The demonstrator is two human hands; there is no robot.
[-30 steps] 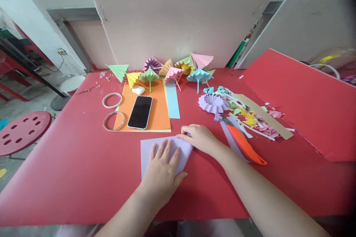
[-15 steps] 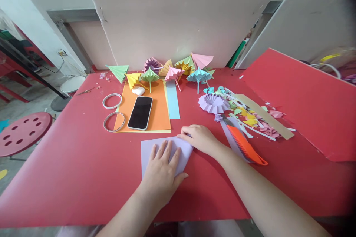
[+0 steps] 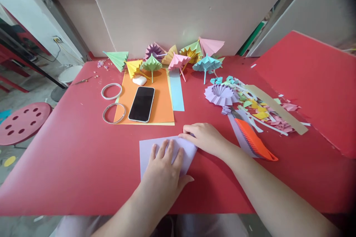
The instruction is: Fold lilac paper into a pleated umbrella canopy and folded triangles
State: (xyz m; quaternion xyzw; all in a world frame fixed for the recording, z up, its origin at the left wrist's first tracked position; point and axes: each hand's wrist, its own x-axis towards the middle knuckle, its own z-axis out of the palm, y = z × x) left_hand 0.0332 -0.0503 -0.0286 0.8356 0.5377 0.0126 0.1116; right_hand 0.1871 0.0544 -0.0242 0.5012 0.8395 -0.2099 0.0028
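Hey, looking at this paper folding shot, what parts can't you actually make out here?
Head view only:
- Lilac paper: its near part is covered by the left hand, and its right corner by the right hand.
- Right hand's fingertips: curled under, so its grip on the paper cannot be told.
- Small beads by the far left corner: too small to identify.
- Orange tool: its blade end is buried in paper scraps.

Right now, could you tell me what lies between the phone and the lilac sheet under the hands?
In the head view, between phone and lilac sheet: only the orange paper's near edge, then bare red table.
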